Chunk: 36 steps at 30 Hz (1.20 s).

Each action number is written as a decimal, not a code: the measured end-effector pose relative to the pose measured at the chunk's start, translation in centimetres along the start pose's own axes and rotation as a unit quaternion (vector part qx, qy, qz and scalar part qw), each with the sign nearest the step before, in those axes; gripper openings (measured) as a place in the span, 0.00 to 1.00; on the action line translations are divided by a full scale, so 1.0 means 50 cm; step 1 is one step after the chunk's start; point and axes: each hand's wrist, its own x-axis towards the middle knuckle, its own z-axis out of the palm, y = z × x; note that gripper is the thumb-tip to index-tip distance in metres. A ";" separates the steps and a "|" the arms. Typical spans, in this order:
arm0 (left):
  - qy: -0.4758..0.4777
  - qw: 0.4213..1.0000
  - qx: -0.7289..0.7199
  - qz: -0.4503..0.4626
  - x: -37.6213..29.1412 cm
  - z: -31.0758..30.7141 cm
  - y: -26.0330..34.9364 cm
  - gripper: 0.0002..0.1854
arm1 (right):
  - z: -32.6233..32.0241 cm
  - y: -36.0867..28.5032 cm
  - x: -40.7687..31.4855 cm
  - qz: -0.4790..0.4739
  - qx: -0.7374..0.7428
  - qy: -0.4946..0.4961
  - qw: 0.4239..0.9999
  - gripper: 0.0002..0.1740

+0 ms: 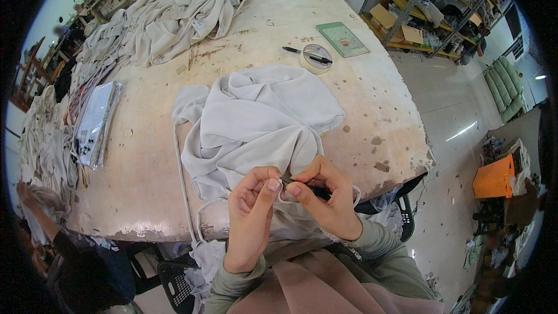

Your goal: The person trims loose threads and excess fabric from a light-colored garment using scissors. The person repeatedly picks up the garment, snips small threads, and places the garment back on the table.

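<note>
A light grey garment lies crumpled on the worktable in front of me, and its lower part hangs over the edge towards my lap. With thumb and index finger, my left hand pinches a thin pale cord or narrow strip. My right hand meets it fingertip to fingertip and grips a small dark tool, possibly thread snips. The tool's tip touches or nearly touches the pinched spot. Most of the tool is hidden by my fingers. A long fabric tie runs from the garment over the front edge.
On the worktable are a roll of tape with pens, a green booklet, a clear-bagged garment and a large garment heap. Another person's arm reaches in at left. Black crates stand below the edge.
</note>
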 end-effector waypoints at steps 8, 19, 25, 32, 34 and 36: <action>-0.004 1.000 0.020 0.016 0.002 0.001 -0.001 0.08 | -0.002 -0.004 -0.003 0.079 0.046 -0.025 0.996 0.10; -0.001 0.999 0.036 0.016 0.004 -0.001 0.001 0.08 | -0.013 -0.002 0.010 0.103 0.088 -0.058 0.989 0.09; -0.003 0.999 0.034 0.016 0.005 -0.003 0.000 0.08 | -0.014 -0.008 0.012 0.107 0.095 -0.068 0.987 0.08; -0.002 0.999 0.050 0.018 0.003 -0.002 0.003 0.07 | -0.016 -0.014 0.010 0.113 0.070 -0.081 0.988 0.09; 0.003 0.998 0.051 0.019 0.002 -0.001 0.004 0.07 | -0.017 -0.013 0.012 0.118 0.085 -0.081 0.986 0.09; 0.011 0.998 0.050 0.020 0.002 0.001 0.004 0.08 | -0.017 -0.011 0.013 0.118 0.109 -0.073 0.984 0.09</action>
